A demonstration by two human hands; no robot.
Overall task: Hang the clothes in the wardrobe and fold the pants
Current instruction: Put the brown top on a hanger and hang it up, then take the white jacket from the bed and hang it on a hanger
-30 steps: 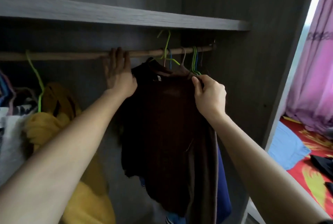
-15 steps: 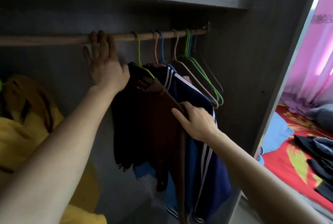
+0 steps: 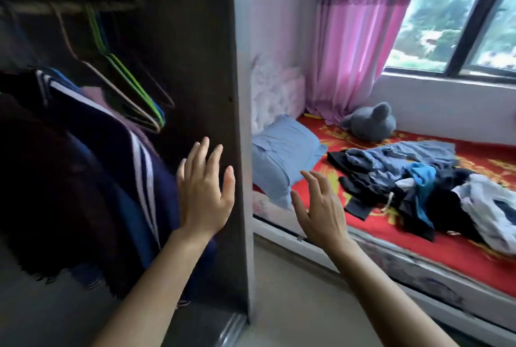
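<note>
Hovering in front of the wardrobe's side panel (image 3: pixel 212 39), the left hand (image 3: pixel 205 193) has its fingers straight and spread, holding nothing; whether it touches the cloth behind it cannot be told. The right hand (image 3: pixel 321 212) is raised just past the panel's outer edge, fingers loosely spread and equally empty. Inside the wardrobe, beside the panel, a navy striped jacket (image 3: pixel 117 145) hangs with darker garments further in, and several bare wire hangers (image 3: pixel 131 95) dangle between the jacket and the panel from a blurred rail (image 3: pixel 69 8). Beyond the panel, on the room side, a pile of clothes (image 3: pixel 413 187) lies unfolded on the red-sheeted bed (image 3: pixel 460 257), near a blue pillow (image 3: pixel 282 151) and a grey plush toy (image 3: pixel 371 123).
</note>
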